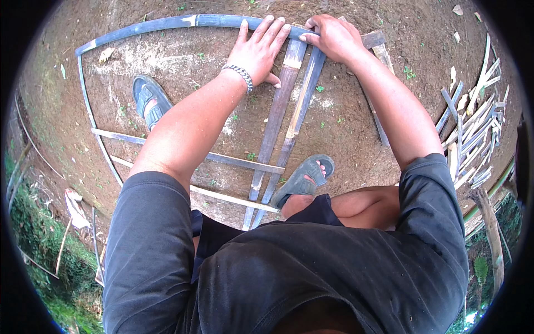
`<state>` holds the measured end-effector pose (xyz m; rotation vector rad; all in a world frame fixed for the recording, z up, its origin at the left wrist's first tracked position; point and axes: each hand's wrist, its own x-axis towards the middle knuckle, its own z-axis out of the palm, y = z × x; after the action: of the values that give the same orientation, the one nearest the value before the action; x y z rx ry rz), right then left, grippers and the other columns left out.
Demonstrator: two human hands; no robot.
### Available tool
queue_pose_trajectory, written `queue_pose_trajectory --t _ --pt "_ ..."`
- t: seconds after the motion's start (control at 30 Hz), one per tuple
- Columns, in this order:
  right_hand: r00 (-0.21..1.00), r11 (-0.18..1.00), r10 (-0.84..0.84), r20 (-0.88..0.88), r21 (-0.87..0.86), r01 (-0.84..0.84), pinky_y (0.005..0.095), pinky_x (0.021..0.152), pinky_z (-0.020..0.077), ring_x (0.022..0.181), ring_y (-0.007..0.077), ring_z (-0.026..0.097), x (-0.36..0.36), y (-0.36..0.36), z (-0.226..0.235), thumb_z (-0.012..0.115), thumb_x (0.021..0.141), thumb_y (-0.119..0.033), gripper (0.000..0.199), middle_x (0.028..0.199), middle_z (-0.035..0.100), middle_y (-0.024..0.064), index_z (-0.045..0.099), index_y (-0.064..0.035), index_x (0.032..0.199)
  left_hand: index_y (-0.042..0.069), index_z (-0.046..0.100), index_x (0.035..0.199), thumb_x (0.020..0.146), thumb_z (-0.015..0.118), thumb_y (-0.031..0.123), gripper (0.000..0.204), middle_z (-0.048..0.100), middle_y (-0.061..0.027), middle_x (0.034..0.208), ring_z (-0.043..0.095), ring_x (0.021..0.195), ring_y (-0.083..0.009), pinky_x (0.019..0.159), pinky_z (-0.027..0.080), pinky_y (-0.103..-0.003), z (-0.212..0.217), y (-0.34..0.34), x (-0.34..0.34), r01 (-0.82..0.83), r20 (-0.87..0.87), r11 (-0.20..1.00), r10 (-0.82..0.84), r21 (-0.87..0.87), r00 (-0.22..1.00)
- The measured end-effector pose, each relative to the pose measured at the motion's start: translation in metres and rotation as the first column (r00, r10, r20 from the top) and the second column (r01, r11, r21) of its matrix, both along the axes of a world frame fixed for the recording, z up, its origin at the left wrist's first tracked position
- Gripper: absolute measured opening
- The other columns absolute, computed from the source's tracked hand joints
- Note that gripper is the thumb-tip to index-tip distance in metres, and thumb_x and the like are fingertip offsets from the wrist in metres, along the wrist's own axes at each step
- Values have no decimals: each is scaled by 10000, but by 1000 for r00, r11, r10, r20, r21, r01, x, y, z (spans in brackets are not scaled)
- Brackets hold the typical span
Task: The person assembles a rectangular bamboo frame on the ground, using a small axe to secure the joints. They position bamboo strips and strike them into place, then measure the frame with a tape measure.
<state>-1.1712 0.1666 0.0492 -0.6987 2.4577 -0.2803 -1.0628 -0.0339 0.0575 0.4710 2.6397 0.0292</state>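
Note:
A bamboo frame lies on the brown earth between my feet. Its far side is a long grey-blue bamboo strip [161, 24]. My left hand [250, 58], with a chain bracelet at the wrist, rests on that strip with fingers stretched out and thumb apart. Close to the strip's right end, my right hand [338, 42] has its fingers curled and thumb pressed against the bamboo. Two bamboo poles, a brownish one [276, 114] and a greyish one [300, 117], run from there toward me. Thinner slats [239, 161] cross them lower down. My right fingertips are partly hidden.
My sandalled left foot [151, 100] is inside the frame; the right sandal [305, 179] is beside the poles. Split bamboo pieces [473, 133] are heaped at the right. Another jointed bamboo piece [374, 39] lies beyond my right wrist. Greenery [39, 222] grows at lower left.

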Motion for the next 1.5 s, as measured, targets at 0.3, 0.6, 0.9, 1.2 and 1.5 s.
queue_pose_trajectory --t 0.3,0.6,0.9,1.2,1.5 --pt "1000 1000 21 -20 -22 -22 458 912 536 1066 305 685 1 2 -2 715 903 -474 439 1087 713 99 680 -118 1158 143 121 1647 560 876 619 1407 187 -54 1698 143 1577 -266 1249 185 -600 1 0 0 1 9 1000 -1 -6 1000" --pt "999 999 41 -5 -1 -41 459 924 533 1080 312 679 -1 0 4 707 910 -476 446 1110 709 104 667 -122 1179 130 138 1645 569 858 647 1394 193 -61 1696 149 1575 -269 1247 180 -605 1 -1 -1 16 2 1000 -16 -17 1000" --pt "998 998 54 -14 14 -54 462 936 528 1099 320 674 0 -1 5 698 918 -480 458 1140 706 113 658 -113 1190 131 139 1644 570 855 654 1393 198 -55 1692 149 1574 -265 1245 180 -611 3 -2 -1 17 5 1000 -17 -21 1000" --pt "998 998 67 -21 10 -67 461 947 527 1106 321 672 0 0 7 681 924 -498 479 1139 703 118 653 -107 1200 131 149 1643 548 859 664 1409 204 -53 1690 140 1576 -265 1237 180 -627 2 -1 -2 15 8 1000 -15 -20 1000" --pt "997 996 79 14 42 -80 459 954 528 1124 329 665 -3 -3 10 670 933 -493 490 1152 698 140 647 -89 1209 132 149 1643 537 861 664 1420 193 -58 1696 148 1574 -268 1235 174 -635 -1 -3 -1 14 1 1000 -14 3 1000"
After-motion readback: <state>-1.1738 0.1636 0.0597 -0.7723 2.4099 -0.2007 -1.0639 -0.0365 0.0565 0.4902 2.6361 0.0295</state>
